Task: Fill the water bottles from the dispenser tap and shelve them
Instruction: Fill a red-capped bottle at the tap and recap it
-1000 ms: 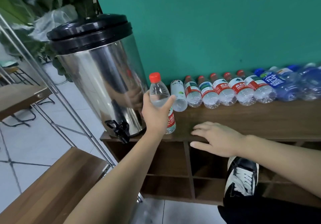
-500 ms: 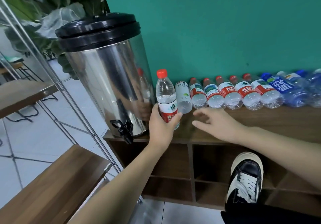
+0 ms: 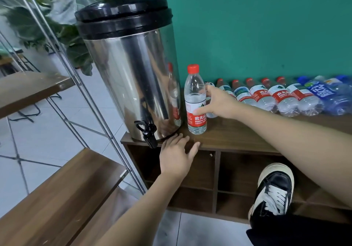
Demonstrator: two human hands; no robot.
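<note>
- Red-capped water bottle (image 3: 196,100) stands upright on the cabinet top (image 3: 238,137), just right of the steel dispenser (image 3: 131,70); long axis vertical.
- Right hand (image 3: 219,102) touches its right side, fingers spread loosely, no wrap visible — nearer hand.
- Left hand (image 3: 176,156) rests flat, fingers straight, on the front edge by the tap (image 3: 147,133), below the bottle.
- Remaining bottles (image 3: 276,98) lie on their sides, caps toward the wall.

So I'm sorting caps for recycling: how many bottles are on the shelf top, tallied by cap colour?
Red-capped bottles: 6 (1 upright, 5 lying)
Blue-capped bottles: 2
Pale-capped bottle: 1
White bottle partly behind the right hand, cap colour unclear: 1
Total: 10 in view; the row runs off the right edge.
</note>
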